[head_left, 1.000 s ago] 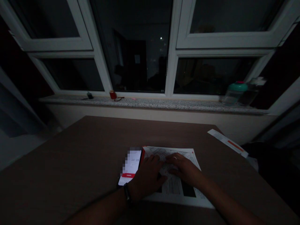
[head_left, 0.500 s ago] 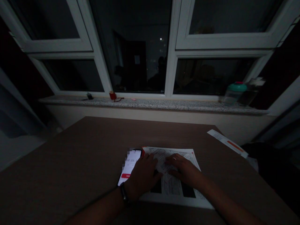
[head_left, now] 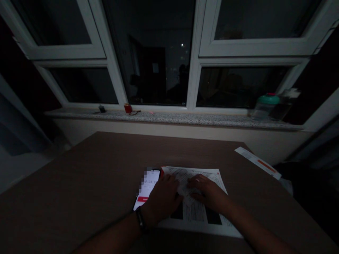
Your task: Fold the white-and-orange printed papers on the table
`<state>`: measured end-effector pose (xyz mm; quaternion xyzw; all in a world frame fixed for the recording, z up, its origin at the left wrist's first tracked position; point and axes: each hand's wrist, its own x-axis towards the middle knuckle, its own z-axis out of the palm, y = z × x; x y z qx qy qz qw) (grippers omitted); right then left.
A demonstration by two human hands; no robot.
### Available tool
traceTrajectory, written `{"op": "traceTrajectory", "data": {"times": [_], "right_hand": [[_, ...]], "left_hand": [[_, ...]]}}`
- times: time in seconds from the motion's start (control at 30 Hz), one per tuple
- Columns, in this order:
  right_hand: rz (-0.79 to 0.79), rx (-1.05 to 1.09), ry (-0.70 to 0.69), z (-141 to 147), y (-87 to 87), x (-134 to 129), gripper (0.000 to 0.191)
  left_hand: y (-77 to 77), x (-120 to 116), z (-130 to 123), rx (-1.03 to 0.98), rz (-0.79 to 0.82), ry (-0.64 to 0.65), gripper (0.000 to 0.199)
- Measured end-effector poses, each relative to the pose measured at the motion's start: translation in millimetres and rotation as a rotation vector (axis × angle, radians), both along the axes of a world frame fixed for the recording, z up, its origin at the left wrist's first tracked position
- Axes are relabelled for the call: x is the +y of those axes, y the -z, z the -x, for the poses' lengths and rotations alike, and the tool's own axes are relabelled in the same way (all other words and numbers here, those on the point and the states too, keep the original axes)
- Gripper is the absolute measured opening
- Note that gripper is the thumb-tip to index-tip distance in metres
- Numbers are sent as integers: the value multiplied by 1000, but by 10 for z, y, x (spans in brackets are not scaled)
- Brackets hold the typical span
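Observation:
A printed paper sheet (head_left: pixel 194 225) with text and dark blocks lies on the brown table (head_left: pixel 106 158). My left hand (head_left: pixel 165 194) rests on the left part of the sheet, fingers stretched out, a dark band (head_left: pixel 141 218) around its wrist. On the right half lies my right hand (head_left: pixel 208 192), fingers loosely bent and apart, with a ring on one finger. Neither hand holds anything that I can see. Just left of my left hand, partly covered by it, a lit phone (head_left: pixel 148 187) shows a running timer and a red button.
A white strip with an orange bar (head_left: pixel 258 163) lies along the table's right edge. On the granite windowsill (head_left: pixel 180 119) stand a small red jar (head_left: pixel 128 108), a small dark object (head_left: pixel 102 109) and a bottle with a teal lid (head_left: pixel 266 106). A dark window rises behind.
Both hands stay nearly where they were on the sheet. The whole view has shifted very slightly.

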<state>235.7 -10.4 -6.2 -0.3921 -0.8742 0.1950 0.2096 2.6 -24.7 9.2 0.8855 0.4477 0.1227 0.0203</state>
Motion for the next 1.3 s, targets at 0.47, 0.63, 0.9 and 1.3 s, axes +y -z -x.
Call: {"op": "traceTrajectory", "data": {"times": [0.47, 0.63, 0.9, 1.3], "right_hand": [[-66, -20, 61, 84, 12, 3, 45], [-101, -55, 106, 123, 8, 13, 43], [-70, -81, 175, 167, 26, 32, 51], [-50, -66, 200, 180, 12, 18, 55]], "left_hand": [[-24, -43, -90, -94, 154, 142, 35], [-43, -49, -85, -92, 158, 148, 31], [-49, -36, -92, -92, 149, 151, 32], [-52, -42, -88, -100, 155, 148, 36]]}}
